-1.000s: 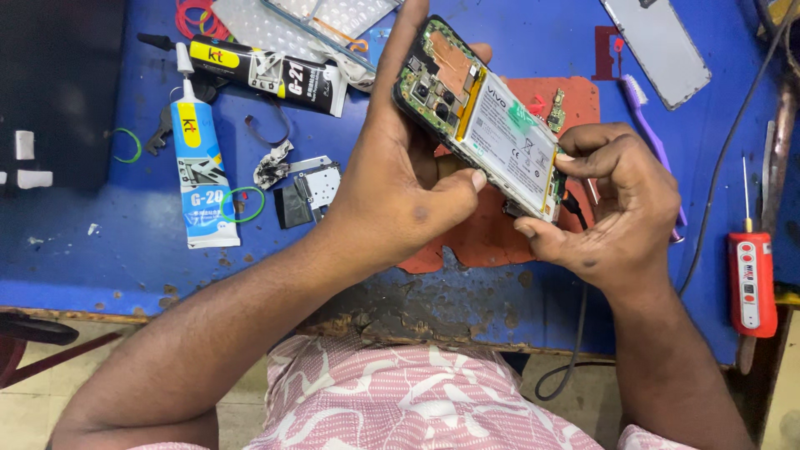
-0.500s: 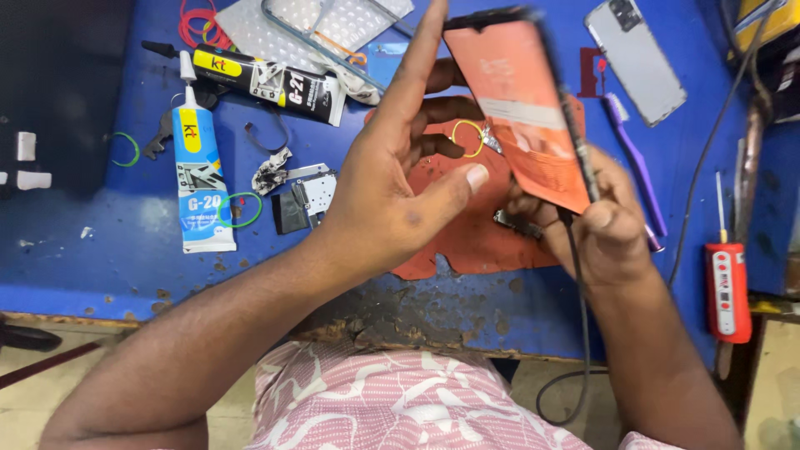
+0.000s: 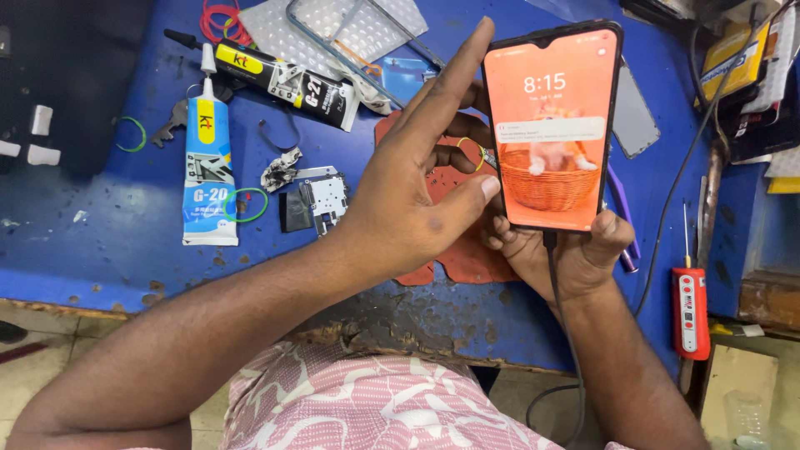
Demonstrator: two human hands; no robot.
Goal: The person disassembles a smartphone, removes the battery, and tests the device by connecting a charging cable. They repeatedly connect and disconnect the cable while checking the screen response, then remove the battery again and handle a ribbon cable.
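Fingers of your right hand [image 3: 567, 250] wrap the lower end of a lit smartphone [image 3: 552, 125], mostly hidden behind it; your left hand [image 3: 417, 192] stands open beside it, fingers straight and together. Held above the blue workbench [image 3: 100, 242], the phone stands upright, screen facing you, black cable [image 3: 560, 317] below.

1 head cam, looks steeply down & close at blue workbench [image 3: 100, 250], wearer's arms entering from bottom edge.
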